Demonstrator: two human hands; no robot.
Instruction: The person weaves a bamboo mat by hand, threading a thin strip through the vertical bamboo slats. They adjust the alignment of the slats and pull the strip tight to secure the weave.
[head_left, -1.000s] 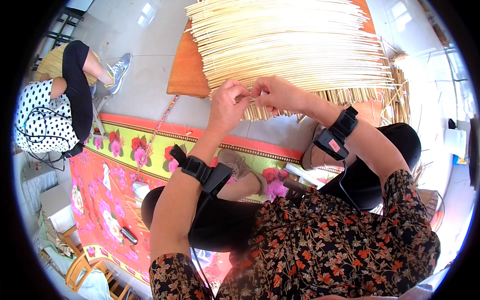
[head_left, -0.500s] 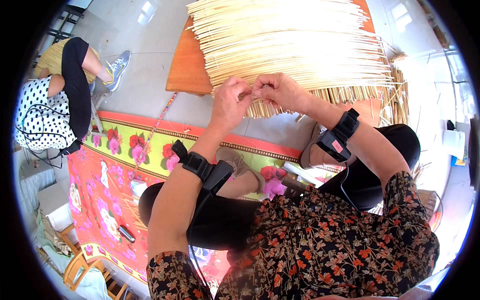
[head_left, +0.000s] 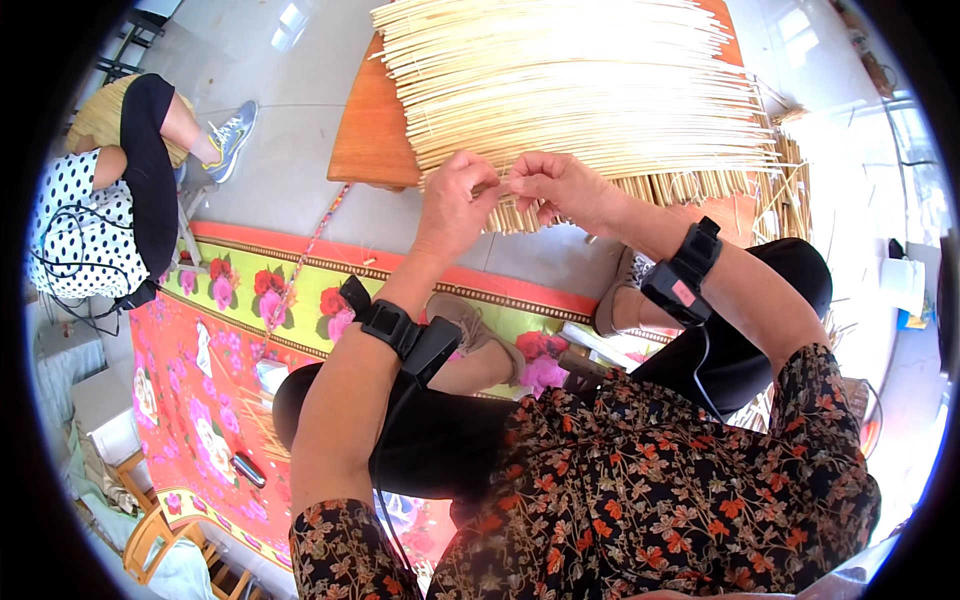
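- Nearest, a black wrist device sits on the right forearm, above a red flowered cloth on the floor.
- A multicoloured cord slants from the bench, by its near left corner, down to the cloth.
- At the bench's near edge, the left hand is closed in a pinch.
- The right hand, pinched too, meets it at the fingertips; anything between them is too small to tell.
- Just beyond, a mat of pale stalks covers most of the bench, leaving that corner bare.
- Loose stalks stand past the right edge.
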